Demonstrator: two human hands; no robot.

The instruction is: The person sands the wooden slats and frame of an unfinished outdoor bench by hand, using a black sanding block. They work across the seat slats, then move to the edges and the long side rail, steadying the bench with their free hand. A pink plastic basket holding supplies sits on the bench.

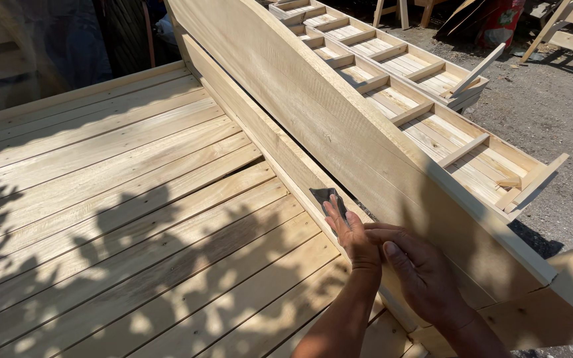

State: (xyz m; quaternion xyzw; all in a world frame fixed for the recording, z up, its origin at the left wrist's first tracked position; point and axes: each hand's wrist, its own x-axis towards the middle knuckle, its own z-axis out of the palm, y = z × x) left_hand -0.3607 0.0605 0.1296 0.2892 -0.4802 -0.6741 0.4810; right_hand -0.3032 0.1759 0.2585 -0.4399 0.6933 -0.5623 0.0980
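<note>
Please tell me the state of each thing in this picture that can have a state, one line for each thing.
Left hand: open, fingers flat, pressing on the sandpaper.
Right hand: resting on the rail, touching the left hand.
Sandpaper: dark piece, lying flat on the rail, partly under the fingers.
Rail: bare wood, on edge along the slats.
Slatted platform: bare boards, flat, partly in shadow.
Slatted frames: lying on gravel behind.
</note>
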